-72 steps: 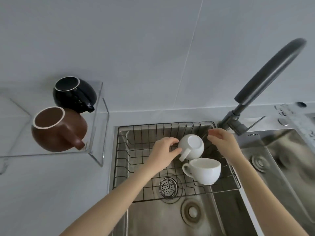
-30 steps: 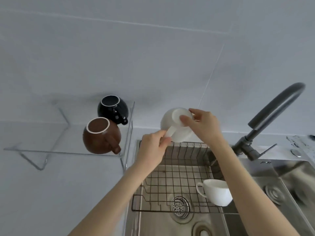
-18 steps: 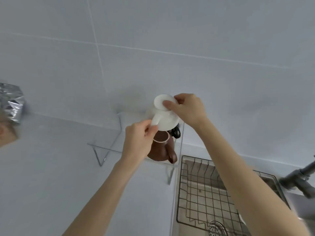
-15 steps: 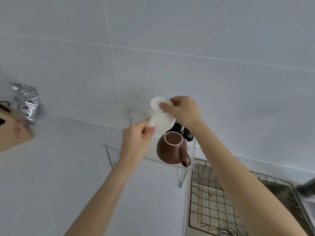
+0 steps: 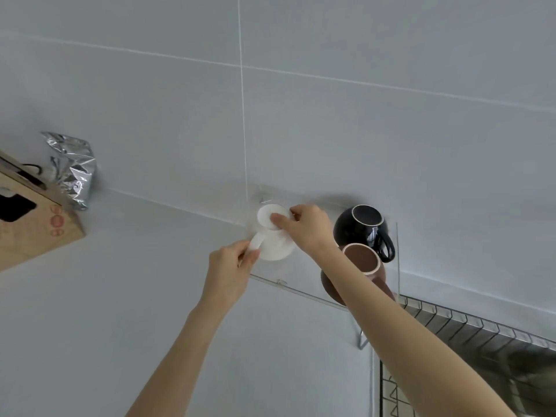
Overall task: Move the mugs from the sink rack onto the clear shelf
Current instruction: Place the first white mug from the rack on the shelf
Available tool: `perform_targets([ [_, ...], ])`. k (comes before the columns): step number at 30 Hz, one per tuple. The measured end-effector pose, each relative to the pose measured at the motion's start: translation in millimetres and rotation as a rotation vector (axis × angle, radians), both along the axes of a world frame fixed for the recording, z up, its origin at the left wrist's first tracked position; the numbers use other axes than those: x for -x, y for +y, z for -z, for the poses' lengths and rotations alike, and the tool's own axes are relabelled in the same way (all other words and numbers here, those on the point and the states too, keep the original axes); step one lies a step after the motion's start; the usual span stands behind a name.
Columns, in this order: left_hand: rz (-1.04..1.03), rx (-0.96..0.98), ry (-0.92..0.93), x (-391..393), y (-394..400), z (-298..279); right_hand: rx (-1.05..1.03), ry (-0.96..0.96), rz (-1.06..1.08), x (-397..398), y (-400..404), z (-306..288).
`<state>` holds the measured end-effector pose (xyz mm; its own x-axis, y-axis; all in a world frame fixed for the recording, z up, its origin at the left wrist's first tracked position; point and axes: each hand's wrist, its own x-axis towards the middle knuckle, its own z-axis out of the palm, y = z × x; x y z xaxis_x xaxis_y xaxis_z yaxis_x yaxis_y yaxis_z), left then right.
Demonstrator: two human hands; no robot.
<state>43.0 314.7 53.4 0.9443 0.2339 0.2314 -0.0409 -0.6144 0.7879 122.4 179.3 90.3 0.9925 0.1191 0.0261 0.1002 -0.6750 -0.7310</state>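
white mug (image 5: 275, 246): upside down, base up, over the clear shelf's left part
black mug (image 5: 359, 228): upright on shelf, far right, handle toward near right
brown mug (image 5: 361, 261): upright, just nearer than black
clear shelf (image 5: 296, 288): transparent, against wall
sink rack (image 5: 469, 326): wire, near right

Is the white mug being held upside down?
Yes, the white mug has its base turned up, with the right hand on it and the left hand at the handle.

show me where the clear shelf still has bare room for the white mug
Free: the shelf's left part, from its left end to the brown mug, under the white mug held by left hand and right hand. Crowded: the right end, brown and black mug.
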Motion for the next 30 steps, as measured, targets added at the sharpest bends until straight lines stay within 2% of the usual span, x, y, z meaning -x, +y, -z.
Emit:
perform_targets([
  [15,0.027,0.013,0.059,-5.0,24.8,10.6,0.040,0.024,0.025,7.8,14.8,9.9],
  [30,0.004,0.060,0.093,-1.0,33.7,4.0,-0.009,0.046,0.060,13.8,21.6,18.3],
])
